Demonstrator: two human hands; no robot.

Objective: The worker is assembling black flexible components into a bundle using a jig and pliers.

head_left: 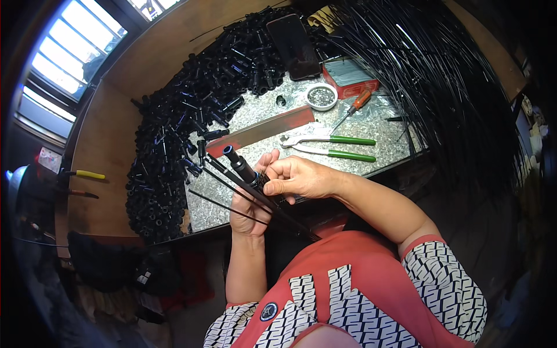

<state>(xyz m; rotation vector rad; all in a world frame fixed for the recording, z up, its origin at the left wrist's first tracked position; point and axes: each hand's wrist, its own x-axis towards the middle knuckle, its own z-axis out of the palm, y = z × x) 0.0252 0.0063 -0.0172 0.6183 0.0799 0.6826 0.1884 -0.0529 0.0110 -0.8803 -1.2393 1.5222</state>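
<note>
No readable lettering; round badge (269, 311) on red apron (365, 255) too small.

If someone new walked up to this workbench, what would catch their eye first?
Probably the great heap of short black tubular pieces covering the left and back of the bench, and the sweeping mass of long, thin black strands at the upper right. Next, the green-handled pliers stand out on the speckled worktop, just beyond the left hand and right hand, which are gathered around a black tube.
</note>
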